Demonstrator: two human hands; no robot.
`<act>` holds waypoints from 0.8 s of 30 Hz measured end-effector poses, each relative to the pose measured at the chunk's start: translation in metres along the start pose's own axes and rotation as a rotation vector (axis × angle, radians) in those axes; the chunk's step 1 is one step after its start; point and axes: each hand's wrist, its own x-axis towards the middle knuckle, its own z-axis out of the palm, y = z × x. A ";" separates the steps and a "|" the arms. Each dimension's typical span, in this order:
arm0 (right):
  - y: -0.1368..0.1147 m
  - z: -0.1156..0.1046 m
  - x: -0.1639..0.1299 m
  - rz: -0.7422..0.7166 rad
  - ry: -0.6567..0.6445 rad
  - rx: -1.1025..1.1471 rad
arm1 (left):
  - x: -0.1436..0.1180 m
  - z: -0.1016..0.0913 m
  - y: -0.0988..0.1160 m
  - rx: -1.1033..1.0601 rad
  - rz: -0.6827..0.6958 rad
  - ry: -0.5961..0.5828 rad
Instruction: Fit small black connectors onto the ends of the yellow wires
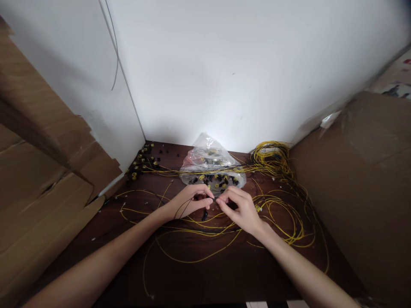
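Observation:
My left hand [192, 202] is closed in a pinch on a thin black wire, which loops back over the wrist. A small black connector [204, 215] hangs just below its fingers. My right hand [240, 208] pinches close by, its fingertips almost meeting the left ones. Whatever lies between the right fingertips is too small to make out. Just beyond both hands sits a clear plastic bag [207, 147] with several black and yellow connectors in and around its mouth. Yellow wires [215, 233] run over the dark table beneath my hands.
A coiled bundle of yellow wires [271, 158] lies at the back right, with a looser yellow coil [289, 222] nearer. Black and yellow connectors [141, 160] are heaped at the back left. Cardboard [41, 205] stands on the left, a brown box [359, 179] on the right, a white wall [224, 77] behind.

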 end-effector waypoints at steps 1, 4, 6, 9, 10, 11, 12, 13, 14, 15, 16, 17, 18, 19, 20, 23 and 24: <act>0.000 0.000 0.000 0.000 -0.003 -0.002 | 0.000 0.000 0.000 -0.002 -0.001 -0.001; 0.000 0.000 0.000 -0.005 -0.003 -0.002 | 0.000 0.000 0.001 0.004 -0.001 -0.003; 0.000 0.000 0.000 -0.009 0.005 -0.002 | 0.000 -0.001 0.002 0.013 0.003 -0.006; 0.000 -0.001 0.000 0.007 0.028 -0.014 | 0.000 -0.001 0.001 0.016 0.024 -0.005; 0.001 -0.001 0.000 0.019 0.040 -0.023 | 0.000 -0.001 0.000 0.013 0.034 -0.007; 0.001 -0.001 0.001 0.032 0.052 -0.032 | 0.000 -0.001 0.000 0.007 0.041 -0.009; 0.002 -0.002 0.001 0.043 0.060 -0.039 | 0.000 -0.001 0.000 -0.001 0.045 -0.010; 0.002 -0.002 0.001 0.052 0.067 -0.043 | 0.000 -0.001 0.000 -0.010 0.044 -0.009; 0.003 -0.003 0.001 0.056 0.068 -0.043 | 0.000 -0.001 0.000 -0.020 0.038 -0.007; 0.003 -0.003 0.001 0.055 0.063 -0.037 | 0.000 0.000 0.001 -0.031 0.028 -0.001; 0.003 -0.003 0.001 0.047 0.053 -0.028 | 0.000 0.000 0.002 -0.042 0.019 0.006; 0.003 -0.003 0.001 0.034 0.040 -0.017 | 0.000 0.000 0.002 -0.055 0.013 0.012; 0.002 -0.003 0.001 0.017 0.026 -0.005 | 0.000 0.000 0.003 -0.069 0.011 0.014; 0.002 -0.003 0.001 -0.001 0.011 0.005 | 0.000 0.001 0.004 -0.083 0.012 0.014; 0.001 -0.003 0.001 -0.018 -0.004 0.012 | 0.000 0.001 0.005 -0.095 0.016 0.014; -0.001 -0.001 0.000 -0.047 -0.031 0.014 | 0.000 0.001 0.007 -0.111 0.023 0.015; -0.001 0.000 -0.001 -0.050 -0.034 0.009 | 0.000 0.001 0.007 -0.109 0.021 0.016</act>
